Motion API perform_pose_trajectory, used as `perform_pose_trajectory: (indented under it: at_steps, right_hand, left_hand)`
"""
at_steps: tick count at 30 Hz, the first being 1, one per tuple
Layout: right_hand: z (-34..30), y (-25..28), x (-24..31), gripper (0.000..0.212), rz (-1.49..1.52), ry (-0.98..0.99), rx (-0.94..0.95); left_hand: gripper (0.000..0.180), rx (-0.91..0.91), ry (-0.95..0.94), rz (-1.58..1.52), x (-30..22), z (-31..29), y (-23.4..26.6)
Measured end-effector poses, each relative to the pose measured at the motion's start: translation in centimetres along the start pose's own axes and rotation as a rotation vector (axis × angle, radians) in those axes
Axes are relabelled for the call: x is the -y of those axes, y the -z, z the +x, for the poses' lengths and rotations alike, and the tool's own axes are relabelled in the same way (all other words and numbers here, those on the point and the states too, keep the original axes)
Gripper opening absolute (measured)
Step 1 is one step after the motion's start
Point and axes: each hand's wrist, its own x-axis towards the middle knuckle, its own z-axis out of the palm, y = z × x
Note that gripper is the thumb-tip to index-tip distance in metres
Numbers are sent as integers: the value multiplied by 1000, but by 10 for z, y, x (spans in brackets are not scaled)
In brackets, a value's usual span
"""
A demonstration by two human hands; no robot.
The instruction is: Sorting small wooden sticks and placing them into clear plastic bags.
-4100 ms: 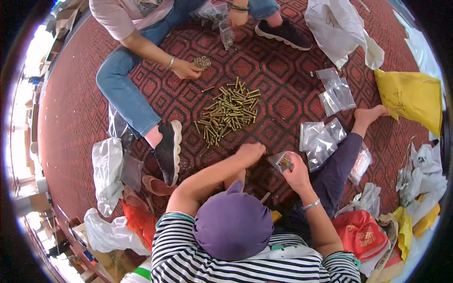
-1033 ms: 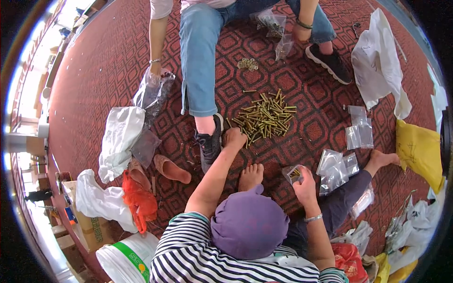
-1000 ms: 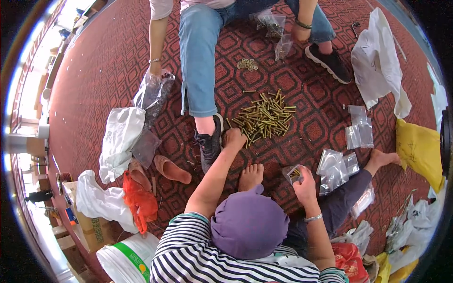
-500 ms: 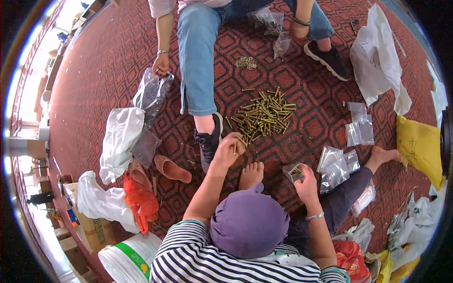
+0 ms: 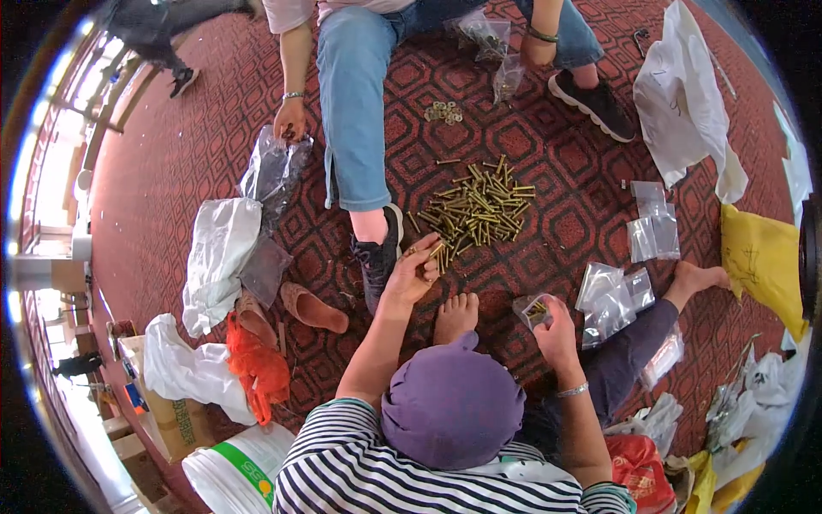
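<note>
Left hand [image 5: 411, 276] is pinching slim brassy bolts [image 5: 437, 250]; right hand [image 5: 558, 334] is gripping a crinkled clear bag [image 5: 526, 310]. Patterned carpet [image 5: 497, 276] is stretching toward a ragged-edged bolt pile [image 5: 481, 207], eleven o'clock from bag.

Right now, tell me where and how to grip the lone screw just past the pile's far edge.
Probably best to pinch the lone screw mid-shank from straight above, pressing its near and far sides: it is slim, lies flat almost straight left to right, and sits apart from the pile.
</note>
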Motion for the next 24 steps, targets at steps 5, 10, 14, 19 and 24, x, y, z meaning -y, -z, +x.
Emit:
perform_pose_trajectory:
  at_steps: [5, 10, 14, 19, 24]
  right_hand:
    - [0, 2, 3, 48, 34, -41, 14]
    - [0, -7, -5, 48, 35, 12, 3]
    - [-1, 4, 2, 48, 29, -12, 10]
    - [-2, 3, 11, 48, 34, -33, 27]
    - [0, 2, 4, 48, 13, 5, 17]
  left_hand:
    - [17, 10, 135, -89, 18, -12, 17]
    - [14, 266, 203, -335, 50, -9, 49]
    - [11, 63, 141, -166, 49, -8, 24]
    - [10, -165, 69, 77, 18, 1, 24]
    - [16, -274, 88, 1027, 4, 27, 26]
